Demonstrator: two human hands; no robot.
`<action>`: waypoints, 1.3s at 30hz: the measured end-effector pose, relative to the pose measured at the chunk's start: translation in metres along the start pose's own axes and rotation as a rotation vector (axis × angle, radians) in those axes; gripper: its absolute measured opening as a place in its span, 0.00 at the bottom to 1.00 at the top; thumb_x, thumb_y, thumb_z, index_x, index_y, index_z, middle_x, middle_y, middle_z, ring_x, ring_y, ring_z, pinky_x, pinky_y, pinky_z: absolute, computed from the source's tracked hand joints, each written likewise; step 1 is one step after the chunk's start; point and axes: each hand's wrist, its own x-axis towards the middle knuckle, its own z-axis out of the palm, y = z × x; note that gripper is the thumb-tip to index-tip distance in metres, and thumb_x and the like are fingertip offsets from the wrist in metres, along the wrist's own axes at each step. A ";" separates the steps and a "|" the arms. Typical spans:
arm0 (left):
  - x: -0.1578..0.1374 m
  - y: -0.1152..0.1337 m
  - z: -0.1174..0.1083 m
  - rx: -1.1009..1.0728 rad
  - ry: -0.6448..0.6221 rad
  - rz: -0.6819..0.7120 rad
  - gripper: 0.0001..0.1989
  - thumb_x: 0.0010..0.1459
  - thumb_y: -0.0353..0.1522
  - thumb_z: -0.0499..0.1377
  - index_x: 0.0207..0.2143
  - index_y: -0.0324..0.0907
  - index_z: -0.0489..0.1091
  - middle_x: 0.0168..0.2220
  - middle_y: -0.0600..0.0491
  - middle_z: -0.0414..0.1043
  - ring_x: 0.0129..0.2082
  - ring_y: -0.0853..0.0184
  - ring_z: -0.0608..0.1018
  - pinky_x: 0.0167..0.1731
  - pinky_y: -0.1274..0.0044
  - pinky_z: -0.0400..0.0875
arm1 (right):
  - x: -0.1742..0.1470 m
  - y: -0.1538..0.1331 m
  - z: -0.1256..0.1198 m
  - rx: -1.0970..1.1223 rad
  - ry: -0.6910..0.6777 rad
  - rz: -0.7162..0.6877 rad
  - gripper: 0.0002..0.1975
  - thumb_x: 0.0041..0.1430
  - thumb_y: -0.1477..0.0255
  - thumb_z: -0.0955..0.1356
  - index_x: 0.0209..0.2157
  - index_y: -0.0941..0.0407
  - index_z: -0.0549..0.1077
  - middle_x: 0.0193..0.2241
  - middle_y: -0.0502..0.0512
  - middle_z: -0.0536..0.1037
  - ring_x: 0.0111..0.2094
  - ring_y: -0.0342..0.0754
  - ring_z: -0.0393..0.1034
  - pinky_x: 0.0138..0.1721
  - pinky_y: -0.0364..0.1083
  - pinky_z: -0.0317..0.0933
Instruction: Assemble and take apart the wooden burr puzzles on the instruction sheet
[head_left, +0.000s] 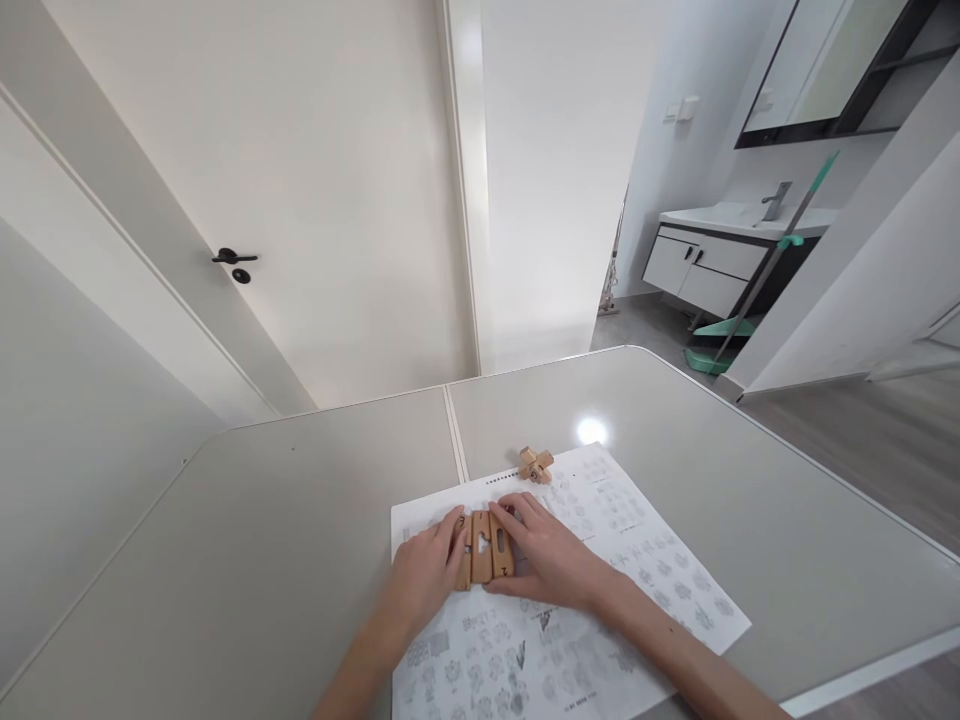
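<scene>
Three flat wooden puzzle pieces (481,562) with cut-outs lie side by side on a printed instruction sheet (622,560). My left hand (426,562) grips the leftmost piece, its fingers covering much of it. On the other side my right hand (553,552) has thumb and fingers closed around the ends of the rightmost piece, which has a long slot and a dark mark. The middle piece shows a small irregular opening. Beyond my right hand, near the sheet's top edge, sits an assembled cross-shaped wooden puzzle (535,465).
The sheet lies on a large grey table (247,560) with a pale seam and rounded far corners. Behind it are a white door (337,200) with a black handle and a wall. At right stand a washbasin cabinet (701,262) and a green dustpan (709,360).
</scene>
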 end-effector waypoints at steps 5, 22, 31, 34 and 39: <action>0.002 -0.004 0.002 0.179 -0.028 0.048 0.20 0.67 0.42 0.52 0.56 0.49 0.73 0.39 0.46 0.81 0.35 0.53 0.81 0.36 0.69 0.69 | 0.002 0.000 0.002 0.004 0.018 -0.024 0.44 0.52 0.61 0.78 0.65 0.52 0.58 0.54 0.64 0.67 0.56 0.65 0.64 0.53 0.62 0.70; 0.003 0.008 0.029 0.202 -0.084 0.364 0.30 0.59 0.38 0.65 0.62 0.50 0.63 0.60 0.49 0.67 0.61 0.51 0.65 0.61 0.60 0.62 | -0.001 0.018 0.001 0.182 -0.026 -0.041 0.63 0.47 0.57 0.80 0.72 0.46 0.40 0.65 0.64 0.59 0.66 0.63 0.55 0.63 0.61 0.60; 0.017 -0.022 0.013 0.387 0.096 0.318 0.24 0.63 0.45 0.59 0.60 0.49 0.65 0.55 0.47 0.70 0.56 0.51 0.70 0.56 0.60 0.65 | -0.003 0.016 0.002 0.161 -0.057 0.059 0.61 0.48 0.56 0.80 0.72 0.44 0.42 0.66 0.63 0.58 0.66 0.64 0.56 0.61 0.60 0.62; 0.022 -0.039 0.001 0.480 0.183 0.238 0.24 0.64 0.46 0.57 0.59 0.48 0.67 0.55 0.45 0.69 0.56 0.50 0.69 0.57 0.58 0.63 | -0.004 0.018 0.003 0.160 -0.057 0.062 0.58 0.49 0.57 0.79 0.72 0.44 0.43 0.66 0.62 0.58 0.65 0.63 0.56 0.62 0.59 0.61; 0.024 -0.052 -0.009 0.542 0.229 0.184 0.24 0.66 0.46 0.54 0.61 0.47 0.65 0.55 0.45 0.68 0.56 0.51 0.70 0.57 0.58 0.65 | -0.004 0.020 0.004 0.166 -0.063 0.051 0.56 0.51 0.56 0.79 0.72 0.45 0.45 0.66 0.62 0.58 0.65 0.62 0.56 0.62 0.58 0.61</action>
